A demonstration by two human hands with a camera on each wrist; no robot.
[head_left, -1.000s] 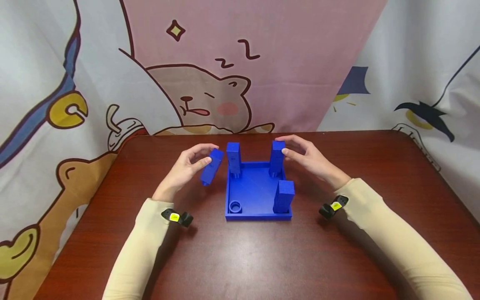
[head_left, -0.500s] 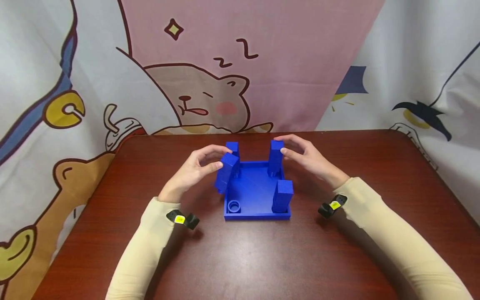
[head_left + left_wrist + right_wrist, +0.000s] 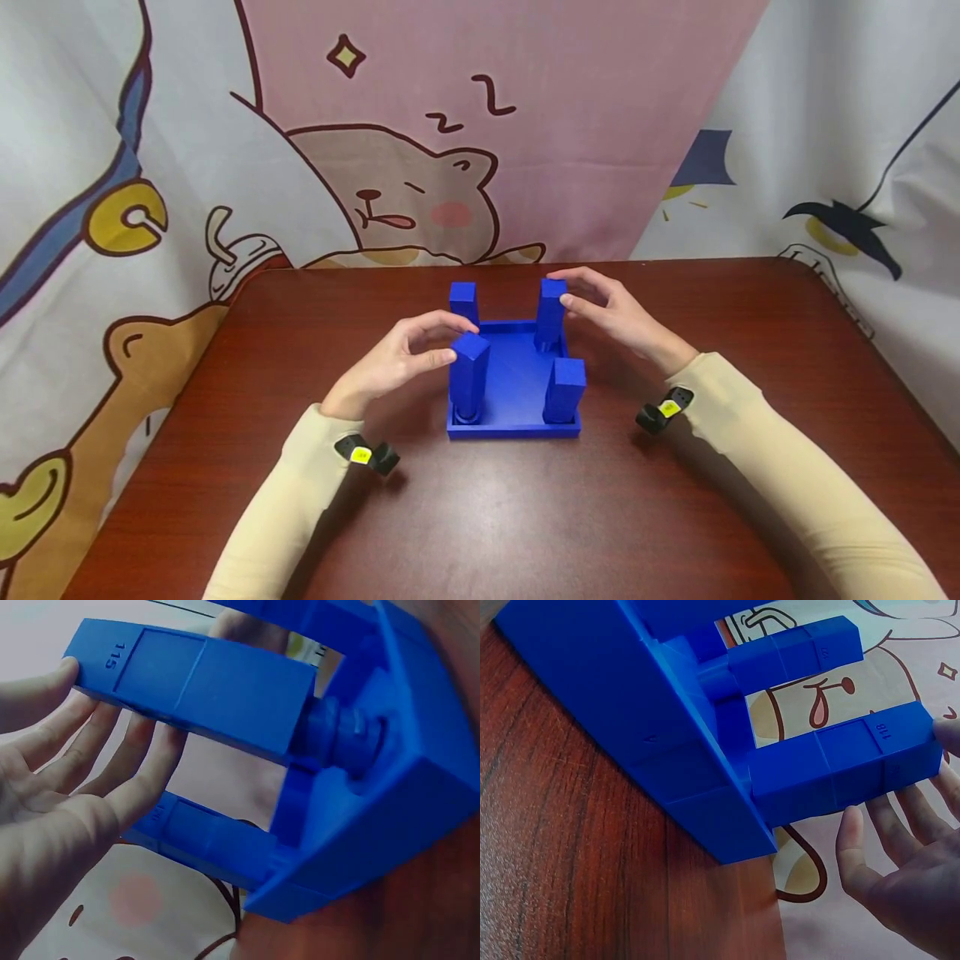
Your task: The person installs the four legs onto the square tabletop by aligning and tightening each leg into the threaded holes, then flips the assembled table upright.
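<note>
A shallow blue square tray-like base [image 3: 513, 432] stands on the table with a square blue leg at each corner. My left hand [image 3: 393, 362] holds the near-left leg [image 3: 468, 379] near its top, between thumb and fingers. In the left wrist view that leg [image 3: 217, 690], marked 115, tilts slightly, and its threaded end [image 3: 341, 735] is at the round socket. My right hand [image 3: 622, 315] pinches the top of the far-right leg [image 3: 551, 317], which stands upright in its corner. The right wrist view shows the thumb and fingertips against this leg [image 3: 840, 761].
The far-left leg [image 3: 462, 297] and the near-right leg [image 3: 564, 392] stand in their corners, touched by neither hand. Brown wooden table [image 3: 540, 517] surrounds the base. A printed curtain [image 3: 585, 125] hangs behind the table's far edge.
My left hand has brought its leg from left of the base, rightward and toward the near-left corner, turning it from slanted to nearly upright over the socket. The right hand has stayed at the far-right leg.
</note>
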